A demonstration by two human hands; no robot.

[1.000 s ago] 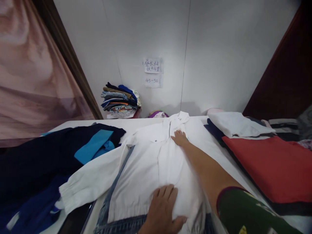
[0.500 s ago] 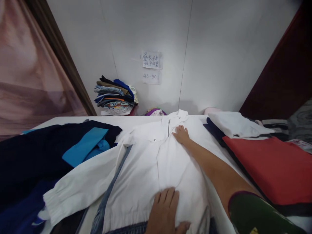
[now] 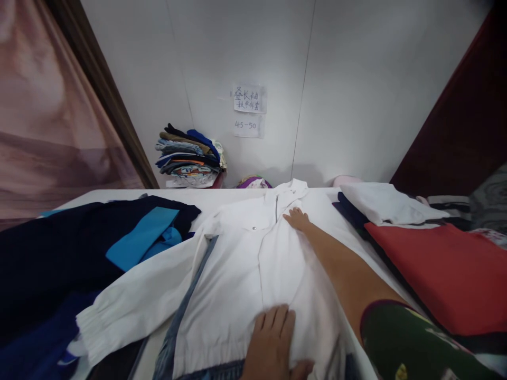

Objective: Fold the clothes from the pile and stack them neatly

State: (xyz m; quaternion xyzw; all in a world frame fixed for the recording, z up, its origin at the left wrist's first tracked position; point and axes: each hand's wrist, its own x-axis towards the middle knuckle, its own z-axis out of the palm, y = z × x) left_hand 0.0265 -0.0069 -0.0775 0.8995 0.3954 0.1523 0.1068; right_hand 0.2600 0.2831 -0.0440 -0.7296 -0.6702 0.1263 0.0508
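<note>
A white long-sleeved jacket (image 3: 229, 285) with snap buttons lies front up before me, its collar toward the wall. One sleeve (image 3: 134, 295) stretches out to the left; the right-hand sleeve is hidden from view. Denim cloth (image 3: 190, 301) shows beneath the jacket along its left side and hem. My left hand (image 3: 271, 338) rests palm down near the hem, fingers extended and thumb out to the right. Farther up, below the collar, my right hand (image 3: 297, 218) lies on the jacket's chest with its fingers out on the cloth.
Dark navy clothes with a bright blue piece (image 3: 144, 240) lie at left. To the right are a folded red garment (image 3: 439, 269) and a white one (image 3: 390, 203). A stack of folded clothes (image 3: 190, 158) stands by the wall, below left of handwritten paper signs (image 3: 249, 100).
The whole view has shifted slightly. My right hand's fingers lie a little lower and more to the left on the jacket's chest. My left hand stays at the hem.
</note>
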